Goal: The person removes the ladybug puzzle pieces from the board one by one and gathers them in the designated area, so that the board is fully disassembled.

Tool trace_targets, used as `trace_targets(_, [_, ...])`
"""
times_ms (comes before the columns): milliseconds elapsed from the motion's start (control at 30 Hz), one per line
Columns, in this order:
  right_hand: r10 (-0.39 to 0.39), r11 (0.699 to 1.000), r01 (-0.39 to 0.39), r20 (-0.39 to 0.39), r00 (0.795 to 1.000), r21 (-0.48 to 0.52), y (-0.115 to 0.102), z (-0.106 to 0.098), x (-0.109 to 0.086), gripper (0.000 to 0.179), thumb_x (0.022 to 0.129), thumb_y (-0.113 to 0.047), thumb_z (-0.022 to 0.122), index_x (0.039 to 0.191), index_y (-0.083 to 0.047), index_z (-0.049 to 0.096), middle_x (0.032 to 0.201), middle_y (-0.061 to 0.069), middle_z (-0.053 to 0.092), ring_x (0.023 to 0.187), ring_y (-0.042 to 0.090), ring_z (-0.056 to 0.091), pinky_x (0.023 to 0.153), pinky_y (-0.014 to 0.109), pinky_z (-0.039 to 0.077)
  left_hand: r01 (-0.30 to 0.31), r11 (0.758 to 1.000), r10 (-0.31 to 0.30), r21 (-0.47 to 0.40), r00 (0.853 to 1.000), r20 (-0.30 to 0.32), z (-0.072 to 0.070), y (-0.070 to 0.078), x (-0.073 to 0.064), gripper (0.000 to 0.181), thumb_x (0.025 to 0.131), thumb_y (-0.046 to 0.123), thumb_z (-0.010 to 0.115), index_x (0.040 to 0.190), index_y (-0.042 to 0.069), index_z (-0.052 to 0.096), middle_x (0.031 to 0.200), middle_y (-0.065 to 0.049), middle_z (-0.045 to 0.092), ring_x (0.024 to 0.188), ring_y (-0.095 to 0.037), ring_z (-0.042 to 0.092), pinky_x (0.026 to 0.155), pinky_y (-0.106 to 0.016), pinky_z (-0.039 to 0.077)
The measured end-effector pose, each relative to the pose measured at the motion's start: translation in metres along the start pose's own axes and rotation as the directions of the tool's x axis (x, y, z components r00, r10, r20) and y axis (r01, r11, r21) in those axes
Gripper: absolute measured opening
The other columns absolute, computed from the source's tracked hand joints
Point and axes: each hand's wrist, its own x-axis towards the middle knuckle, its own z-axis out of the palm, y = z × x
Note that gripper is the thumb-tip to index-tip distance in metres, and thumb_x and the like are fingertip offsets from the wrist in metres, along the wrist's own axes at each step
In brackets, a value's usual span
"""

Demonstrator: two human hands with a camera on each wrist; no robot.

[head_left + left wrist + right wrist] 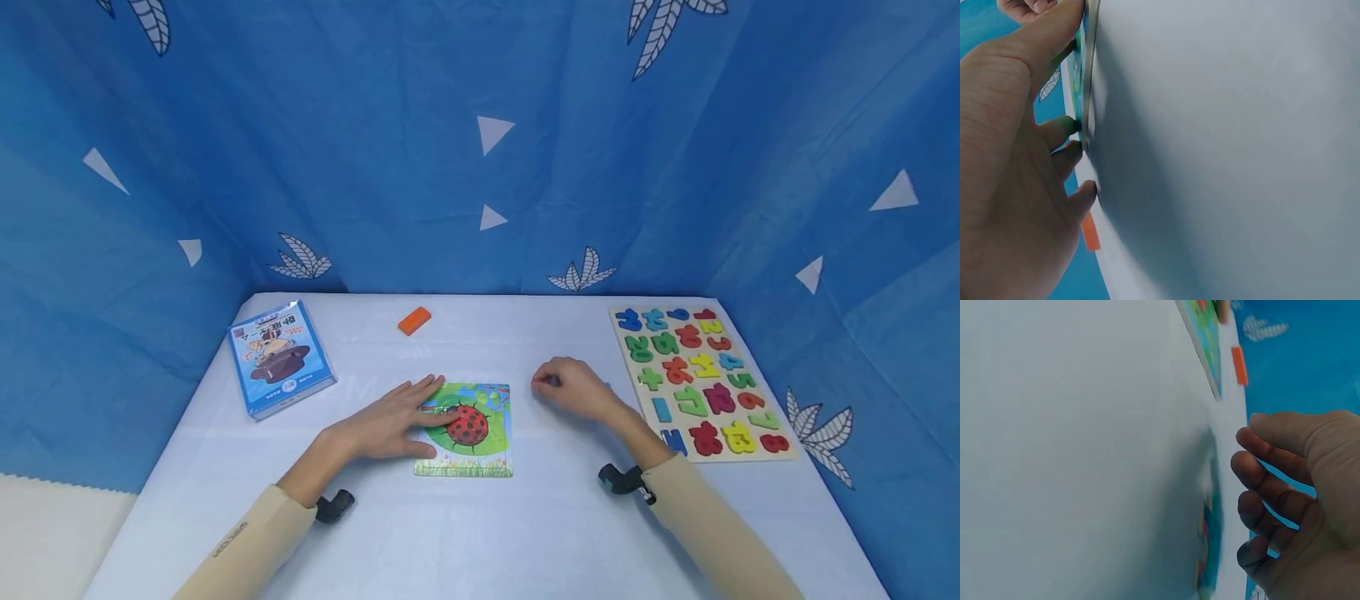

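Observation:
A square ladybug picture puzzle (495, 454) lies flat at the middle of the table, green and sky blue with a red spotted beetle. My left hand (386, 422) rests on its left side with fingers spread, one reaching over the beetle. The left wrist view shows those fingertips at the edge of the puzzle board (1089, 81). To the right of the puzzle, my right hand (576, 389) is apart from it, its fingers loosely curled and thumb close to the index finger. Nothing shows between those fingers (1254, 472). A small blue thing (608, 385) peeks out behind this hand.
A wooden board of colourful number pieces (633, 342) lies at the right. An orange block (414, 321) sits behind the puzzle, and a blue game box (281, 358) stands at the back left. Blue curtain (480, 167) encloses the back and sides of the white table (480, 542).

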Motion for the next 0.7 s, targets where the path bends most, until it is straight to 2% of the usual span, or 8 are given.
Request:
trace_targets(133, [-0.060,0.998,0.062,0.055,0.997,-0.032,-0.020,0.014,0.004,0.006,0.094,-0.021,0.072,0.098,-0.019,0.076,0.087,-0.012,0.066,0.081,0.010,0.054,0.077,0.031,0.046,-0.002,1.000,0.002,-0.010,1.000,0.005,0.001,-0.001,0.001,0.067,0.092,0.054,0.066,0.152,0.033,0.044,0.169,-0.012,0.008,0.156,-0.031,0.005,0.123,-0.057,0.011])
trace_targets(433, [-0.167,0.985,0.173,0.135,0.977,-0.030,-0.055,0.043,0.023,0.012,0.096,-0.024,0.070,0.104,-0.019,0.077,0.091,-0.013,0.066,0.084,0.007,0.054,0.078,0.029,0.047,0.021,1.000,-0.020,-0.021,1.000,0.015,-0.002,0.000,0.001,0.065,0.090,0.052,0.069,0.149,0.032,0.049,0.169,-0.012,0.009,0.156,-0.032,0.006,0.123,-0.058,0.011])
trace_targets(567, [-0.189,0.979,0.200,0.181,0.965,-0.045,-0.065,0.056,0.030,0.017,0.097,-0.026,0.068,0.110,-0.019,0.077,0.094,-0.011,0.066,0.087,0.007,0.055,0.078,0.027,0.048,0.016,1.000,-0.016,-0.019,1.000,0.005,-0.001,0.000,0.001,0.064,0.090,0.052,0.069,0.148,0.032,0.050,0.169,-0.014,0.010,0.156,-0.032,0.007,0.123,-0.058,0.012])
trace_targets(700, [-0.191,0.974,0.210,0.191,0.963,-0.080,-0.073,0.064,0.034,0.022,0.097,-0.027,0.069,0.116,-0.018,0.076,0.097,-0.009,0.066,0.088,0.008,0.054,0.077,0.025,0.047,0.015,1.000,-0.015,-0.015,1.000,-0.007,0.001,-0.001,0.001,0.065,0.090,0.053,0.069,0.148,0.033,0.050,0.169,-0.014,0.011,0.156,-0.032,0.008,0.123,-0.058,0.012])
